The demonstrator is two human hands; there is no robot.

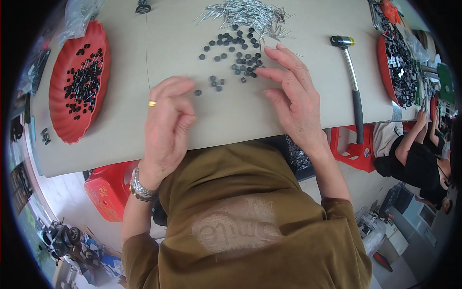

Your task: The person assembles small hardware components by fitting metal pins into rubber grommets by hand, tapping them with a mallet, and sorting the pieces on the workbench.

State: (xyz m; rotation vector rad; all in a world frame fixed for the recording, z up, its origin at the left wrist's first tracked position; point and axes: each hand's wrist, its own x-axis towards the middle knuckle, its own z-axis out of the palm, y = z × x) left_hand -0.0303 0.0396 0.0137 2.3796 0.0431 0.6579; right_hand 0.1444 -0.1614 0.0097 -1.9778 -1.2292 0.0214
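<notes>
My left hand, with a gold ring and a wristwatch, hovers over the near part of the table with its fingers curled in. What it may hold is hidden. My right hand is open, thumb and fingers apart, its fingertips beside a loose cluster of small black wheels. Several more black wheels lie between the two hands. Just beyond them is a heap of thin silver metal pins.
On the left, a red scalloped tray bears pins with black wheels on them. A mallet lies to the right, its handle past the table edge. Another red tray holds black parts. A person sits at the far right.
</notes>
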